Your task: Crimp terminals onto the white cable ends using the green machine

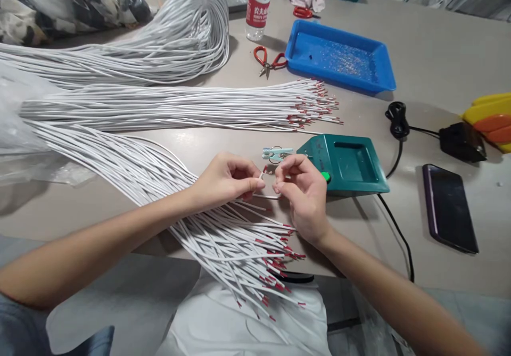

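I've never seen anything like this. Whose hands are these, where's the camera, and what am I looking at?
There's no robot: these are a person's bare hands, in one picture from a camera worn on the head, looking forward and down. The left hand pinches a thin white cable near its red tip. The right hand is raised close by; I can't tell whether it grips anything.

A near bundle of white, red-ended cables reaches past the edge of the table; a second bundle lies behind. On the right sits a green device, with a phone beyond. Farther back are a blue tray, red-handled cutters and a bottle.
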A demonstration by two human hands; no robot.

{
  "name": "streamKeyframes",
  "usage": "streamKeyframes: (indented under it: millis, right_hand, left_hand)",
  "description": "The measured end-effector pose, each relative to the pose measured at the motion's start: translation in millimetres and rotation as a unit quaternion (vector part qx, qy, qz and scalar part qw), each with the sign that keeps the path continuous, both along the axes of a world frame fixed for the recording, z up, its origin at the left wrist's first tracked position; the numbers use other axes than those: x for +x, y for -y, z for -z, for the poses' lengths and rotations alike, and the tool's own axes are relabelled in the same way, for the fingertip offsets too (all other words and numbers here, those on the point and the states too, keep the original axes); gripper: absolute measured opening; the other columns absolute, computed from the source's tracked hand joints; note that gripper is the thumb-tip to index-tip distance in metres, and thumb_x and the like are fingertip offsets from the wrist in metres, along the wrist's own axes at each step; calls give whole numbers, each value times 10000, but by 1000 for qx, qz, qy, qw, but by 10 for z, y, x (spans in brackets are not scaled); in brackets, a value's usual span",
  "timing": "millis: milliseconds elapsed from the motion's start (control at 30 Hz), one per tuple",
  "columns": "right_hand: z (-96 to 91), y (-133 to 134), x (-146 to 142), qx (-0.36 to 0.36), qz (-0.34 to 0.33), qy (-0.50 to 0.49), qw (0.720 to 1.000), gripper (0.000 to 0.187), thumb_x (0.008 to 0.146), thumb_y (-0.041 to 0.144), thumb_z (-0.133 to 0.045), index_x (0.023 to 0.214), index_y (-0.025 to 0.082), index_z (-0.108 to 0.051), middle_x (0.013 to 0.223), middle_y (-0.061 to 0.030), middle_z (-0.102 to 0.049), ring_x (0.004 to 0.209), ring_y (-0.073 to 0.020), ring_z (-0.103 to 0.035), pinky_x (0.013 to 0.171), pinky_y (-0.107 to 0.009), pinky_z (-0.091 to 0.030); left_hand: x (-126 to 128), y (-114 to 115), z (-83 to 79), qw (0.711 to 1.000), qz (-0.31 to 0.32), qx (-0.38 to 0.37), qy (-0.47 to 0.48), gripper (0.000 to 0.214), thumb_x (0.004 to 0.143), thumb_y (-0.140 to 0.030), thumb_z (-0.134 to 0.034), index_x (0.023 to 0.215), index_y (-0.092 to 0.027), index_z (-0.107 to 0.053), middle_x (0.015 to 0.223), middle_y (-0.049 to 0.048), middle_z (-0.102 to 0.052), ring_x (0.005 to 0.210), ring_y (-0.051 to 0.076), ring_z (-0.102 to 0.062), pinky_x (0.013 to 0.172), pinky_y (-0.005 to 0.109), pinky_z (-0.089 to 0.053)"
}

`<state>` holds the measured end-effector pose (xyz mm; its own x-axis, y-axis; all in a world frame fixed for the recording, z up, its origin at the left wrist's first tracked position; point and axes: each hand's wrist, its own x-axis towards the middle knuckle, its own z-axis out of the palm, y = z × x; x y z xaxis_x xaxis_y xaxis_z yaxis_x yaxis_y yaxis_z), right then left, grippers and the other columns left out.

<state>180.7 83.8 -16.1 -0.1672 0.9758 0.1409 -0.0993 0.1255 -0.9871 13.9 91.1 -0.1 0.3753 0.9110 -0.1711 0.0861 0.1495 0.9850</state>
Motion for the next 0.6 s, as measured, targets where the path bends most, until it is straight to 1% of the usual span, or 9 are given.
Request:
streamKeyframes:
  millis: [67, 167, 267, 433, 500, 600]
  right_hand:
    - [-1, 7, 9, 46, 25, 43, 998, 181, 775, 147, -539, 947, 203, -545, 800, -16, -516, 709, -128, -529, 570, -251, -464]
    - [7, 0, 12, 121, 21, 110, 986, 295, 813, 141, -505, 1088, 229, -564, 894, -41, -533, 822, -154, -540, 632, -279, -495]
    - [28, -12, 12, 173, 7, 142, 975, 307, 824, 133, -496, 1094, 242, -591, 906, -45, -535, 835, -158, -540, 638, -286, -502]
    - [58, -14, 13, 201, -12, 150, 968, 348, 828, 115, -496, 1122, 266, -604, 924, -41, -550, 833, -148, -541, 612, -267, -494]
    - [60, -15, 12, 209, -13, 153, 966, 346, 828, 107, -496, 1114, 262, -613, 912, -38, -560, 820, -144, -542, 617, -270, -488]
    - [55, -16, 9, 203, -8, 158, 966, 322, 832, 122, -497, 1099, 253, -621, 893, -37, -564, 795, -142, -548, 600, -271, -478]
  left_hand:
    - [-10, -5, -2, 1000, 0, -7, 12, 275, 664, -320, -739, 613, -86, -604, 457, -5, -528, 431, 65, -462, 415, 169, -347]
    - [-16, -8, -10, 1000, 0, -15, 14, 307, 670, -355, -734, 603, -88, -599, 447, -4, -524, 419, 67, -464, 411, 174, -357]
    - [-17, -11, -14, 1000, -4, -17, 10, 328, 684, -383, -718, 607, -89, -595, 442, -2, -523, 413, 68, -464, 411, 178, -363]
    - [-20, -18, -9, 1000, 2, -17, -1, 368, 683, -419, -716, 597, -87, -582, 430, -4, -514, 405, 61, -448, 405, 173, -345]
    - [-19, -20, -9, 1000, 1, -16, 0, 362, 691, -412, -710, 596, -88, -579, 430, -4, -512, 406, 62, -450, 406, 173, -345]
    - [-18, -25, -14, 1000, -3, -10, -4, 338, 711, -378, -695, 583, -88, -578, 436, 2, -519, 409, 63, -456, 411, 175, -350]
